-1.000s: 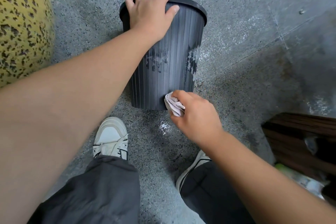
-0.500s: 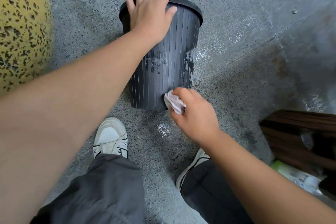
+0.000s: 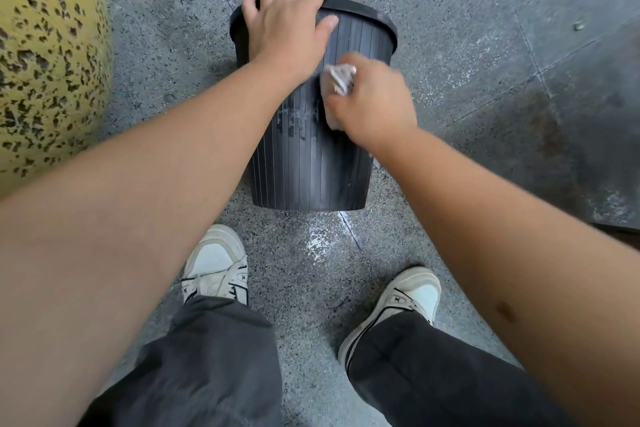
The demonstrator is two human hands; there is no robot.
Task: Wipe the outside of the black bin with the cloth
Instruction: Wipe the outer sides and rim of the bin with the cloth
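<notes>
A black ribbed bin (image 3: 304,170) stands upright on the grey floor in front of my feet. Pale smears mark its near side at mid height. My left hand (image 3: 287,28) grips the bin's rim from above, fingers curled over the edge and thumb along the outside. My right hand (image 3: 372,102) holds a crumpled pale cloth (image 3: 336,83) and presses it against the upper right part of the bin's outer wall. The inside of the bin is hidden.
A large yellow pot with black speckles (image 3: 45,62) bulges in at the left. My two white shoes (image 3: 216,265) (image 3: 412,300) stand just short of the bin. A whitish streak lies on the speckled stone floor (image 3: 485,28) near the bin's base.
My right hand has swept the cloth up the bin's side from its bottom edge to near the rim. The left hand keeps its grip on the rim. The view has tilted down.
</notes>
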